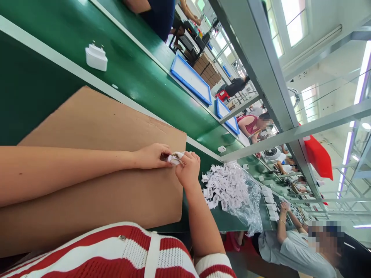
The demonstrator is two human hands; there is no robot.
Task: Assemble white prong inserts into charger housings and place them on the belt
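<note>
My left hand [153,156] and my right hand [189,170] meet over a brown cardboard sheet [95,127] that lies on the green work surface. Both pinch one small white plastic part [175,158] with a bit of metal showing on it. The view is turned sideways, so my left forearm runs in from the left edge and my right forearm rises from the bottom, beside my red-and-white striped top. Just beyond my right hand, a clear plastic bag [246,200] spills a heap of small white plastic parts [223,187].
A white plug adapter [96,57] stands on the green conveyor belt [139,77]. Blue-framed trays [191,78] lie along the far side. Grey metal frame bars [261,65] cross the line. Other people work further along and across the belt.
</note>
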